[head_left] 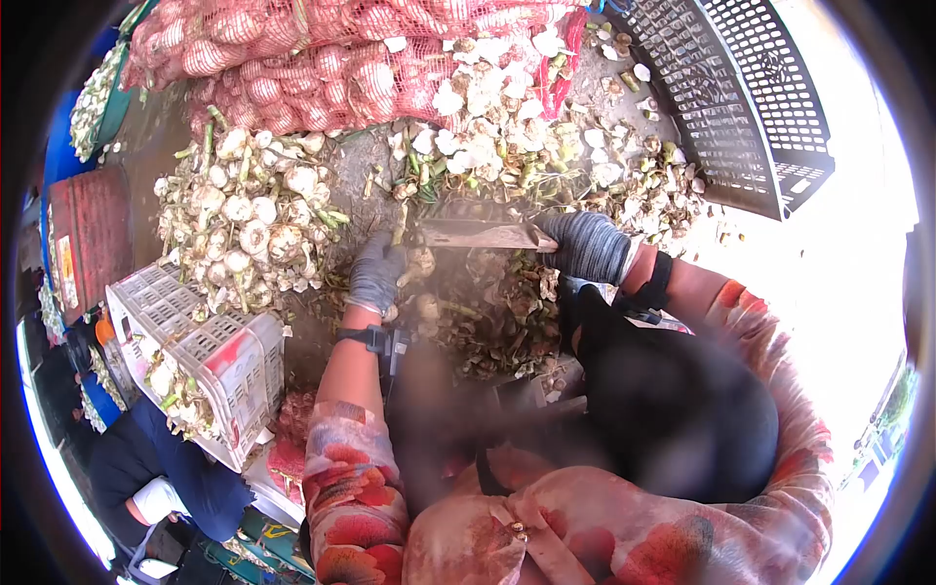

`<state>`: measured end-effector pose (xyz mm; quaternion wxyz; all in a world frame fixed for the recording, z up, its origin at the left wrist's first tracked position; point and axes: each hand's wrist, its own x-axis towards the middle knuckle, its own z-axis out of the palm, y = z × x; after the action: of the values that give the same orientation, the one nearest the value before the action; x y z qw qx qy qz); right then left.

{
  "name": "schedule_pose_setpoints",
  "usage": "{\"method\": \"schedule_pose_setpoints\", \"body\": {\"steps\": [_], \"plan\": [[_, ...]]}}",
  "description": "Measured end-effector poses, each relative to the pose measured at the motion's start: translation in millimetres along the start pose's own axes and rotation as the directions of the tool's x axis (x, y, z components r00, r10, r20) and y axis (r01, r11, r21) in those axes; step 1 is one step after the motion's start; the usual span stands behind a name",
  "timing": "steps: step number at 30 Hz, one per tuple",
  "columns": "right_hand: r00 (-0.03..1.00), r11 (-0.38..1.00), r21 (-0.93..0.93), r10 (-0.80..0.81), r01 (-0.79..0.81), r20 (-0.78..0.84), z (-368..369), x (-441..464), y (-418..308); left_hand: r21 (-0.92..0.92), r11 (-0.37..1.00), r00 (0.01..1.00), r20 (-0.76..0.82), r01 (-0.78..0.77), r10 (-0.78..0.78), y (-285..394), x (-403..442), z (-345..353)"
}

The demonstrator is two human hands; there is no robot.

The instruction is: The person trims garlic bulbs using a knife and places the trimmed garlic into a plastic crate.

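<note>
My left hand (pixel 378 270), in a grey glove, is closed on a garlic stalk (pixel 401 222) whose end sticks up past the fingers. A garlic bulb (pixel 419 264) shows just right of that hand. My right hand (pixel 588 246), in a striped grey glove, has its fingers wrapped at the right end of a flat, wooden-looking strip (pixel 478 234). The strip spans most of the gap between my hands; its exact kind is unclear. Below it lies a dark heap of garlic leaves and trimmings (pixel 512 322), partly blurred.
A pile of garlic bulbs (pixel 255 210) lies at left, beside a tilted white crate (pixel 210 366). Red mesh sacks (pixel 292 83) of garlic lie across the back. A black crate (pixel 707 107) stands back right near scattered skins (pixel 643 190). Another person (pixel 161 458) is lower left.
</note>
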<state>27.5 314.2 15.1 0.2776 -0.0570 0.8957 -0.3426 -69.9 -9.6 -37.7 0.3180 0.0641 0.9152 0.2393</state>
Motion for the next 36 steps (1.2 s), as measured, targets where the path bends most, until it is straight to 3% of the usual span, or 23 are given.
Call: {"method": "schedule_pose_setpoints", "body": {"steps": [1,2,5,7,8,9,11,13,15,17,18,19,21,22,25,26,27,28,30,31,33,35,36], "plan": [[0.998,1.000,-0.019,0.006,-0.005,0.059,-1.1,2.3,-2.9,-0.350,0.926,0.984,-0.153,-0.144,0.095,-1.6,-9.5,4.2],[0.996,0.997,-0.003,-0.080,0.079,-0.045,-1.6,0.9,-7.9,-0.445,0.874,0.978,-0.151,-0.195,0.141,22.0,-27.5,-5.4],[0.983,0.985,0.025,-0.169,0.171,-0.067,-15.7,8.1,-39.3,-0.559,0.788,0.966,-0.143,-0.260,0.218,47.4,-50.9,-4.9],[0.988,0.987,-0.040,-0.157,0.156,-0.010,-11.8,16.3,-35.0,-0.642,0.754,0.985,-0.009,-0.137,0.171,70.6,-63.8,-9.9],[0.989,0.985,-0.094,-0.141,0.145,0.045,-11.3,20.8,-32.5,-0.490,0.826,0.958,-0.078,-0.278,0.276,63.5,-64.5,-3.0],[0.989,0.996,-0.053,-0.061,0.068,0.132,-16.9,20.6,-25.1,-0.538,0.817,0.976,-0.059,-0.209,0.211,67.3,-69.9,-3.3],[0.999,0.996,0.084,0.002,0.001,-0.037,13.1,17.9,32.8,-0.584,0.798,0.988,-0.053,-0.149,0.145,82.9,-75.0,-8.0],[0.998,0.890,0.456,0.003,0.027,-0.065,-5.3,1.0,17.6,-0.577,0.766,0.954,-0.091,-0.283,0.284,104.9,-84.6,-9.3],[0.984,0.827,0.540,-0.084,0.157,-0.158,-14.0,8.2,-8.0,-0.570,0.766,0.940,-0.034,-0.298,0.340,137.8,-81.2,-13.8],[0.980,0.771,0.606,-0.130,0.194,-0.147,-33.7,11.2,-37.6,-0.743,0.583,0.866,0.008,-0.329,0.499,161.4,-75.0,-15.2],[0.949,0.881,0.372,-0.220,0.292,-0.225,-29.4,20.2,-28.8,-0.711,0.610,0.896,-0.066,-0.351,0.438,159.5,-81.9,-11.6],[0.948,0.880,0.370,-0.226,0.297,-0.224,-32.0,20.1,-29.9,-0.709,0.610,0.897,-0.071,-0.354,0.437,153.6,-82.7,-6.9],[0.998,0.662,0.749,0.065,-0.033,-0.014,-35.4,19.7,-31.4,-0.926,0.303,0.943,-0.127,-0.224,0.308,145.9,-81.5,-2.7],[0.970,0.502,0.834,0.194,-0.228,0.148,-29.5,21.0,-26.4,-0.953,0.218,0.944,-0.140,-0.210,0.299,146.3,-79.0,3.8],[0.969,0.390,0.893,0.185,-0.226,0.164,-11.1,19.4,-23.6,-0.976,0.187,0.963,-0.057,-0.109,0.262,148.9,-72.3,13.8],[0.952,0.348,0.890,0.184,-0.294,0.243,-16.8,15.8,-28.1,-0.979,0.098,0.950,-0.143,-0.176,0.277,152.3,-67.7,20.8],[0.953,0.350,0.890,0.188,-0.292,0.238,-14.7,18.9,-20.6,-0.980,0.095,0.948,-0.144,-0.177,0.283,151.7,-66.3,21.6],[0.992,0.652,0.749,0.099,-0.119,0.072,-9.8,25.0,-9.0,-0.966,0.161,0.938,-0.145,-0.203,0.315,149.7,-65.6,19.8],[0.955,0.890,0.411,-0.078,0.197,-0.288,-22.7,14.2,-19.3,-0.944,0.230,0.926,-0.148,-0.237,0.347,137.9,-60.0,15.6],[0.954,0.889,0.411,-0.082,0.202,-0.290,-28.5,7.5,-22.2,-0.892,0.396,0.942,-0.087,-0.219,0.325,122.5,-54.0,19.2],[0.928,0.975,-0.030,-0.218,0.219,-0.301,-35.9,-6.9,-22.0,-0.812,0.552,0.957,-0.027,-0.189,0.287,62.7,-37.1,47.0],[0.929,0.956,-0.068,-0.292,0.284,-0.226,-49.9,-22.7,-38.4,-0.979,0.198,0.971,-0.003,-0.052,0.238,-16.3,-21.5,95.9],[0.952,0.960,-0.116,-0.270,0.255,-0.144,-53.9,-28.3,-45.2,-0.945,0.293,0.918,-0.019,-0.146,0.396,-9.9,-32.4,86.3]]}}
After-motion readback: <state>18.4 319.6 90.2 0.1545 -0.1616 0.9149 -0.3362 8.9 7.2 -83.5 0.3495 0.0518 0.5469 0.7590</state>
